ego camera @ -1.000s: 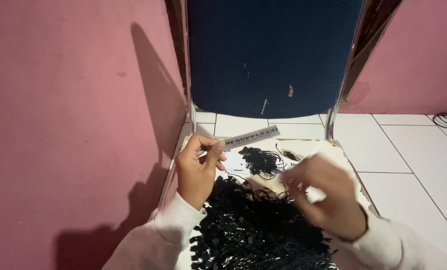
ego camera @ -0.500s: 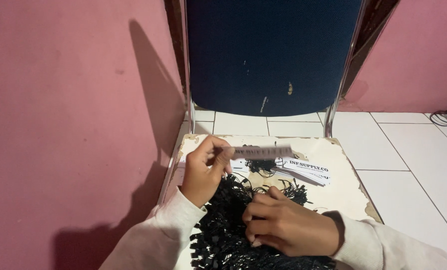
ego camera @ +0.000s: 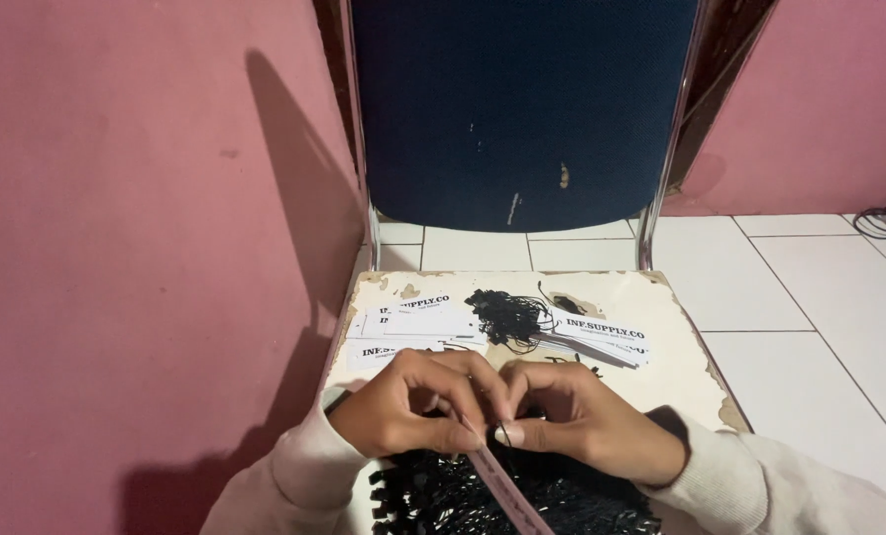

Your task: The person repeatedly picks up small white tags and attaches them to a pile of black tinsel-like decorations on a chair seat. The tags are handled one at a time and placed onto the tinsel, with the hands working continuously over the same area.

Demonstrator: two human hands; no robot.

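paper tag (ego camera: 498,483) pinched between both hands, its lower end cut off
left hand (ego camera: 413,411) and right hand (ego camera: 587,421) are clenched on it above black strings (ego camera: 502,500).

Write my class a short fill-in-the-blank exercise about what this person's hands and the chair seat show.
1. Both hands, the left hand and the right hand, pinch one narrow paper ____.
2. The backrest of the chair is dark ____.
3. The wall beside the chair is ____.
4. The heap of strings below the hands is ____.

Missing words: tag; blue; pink; black
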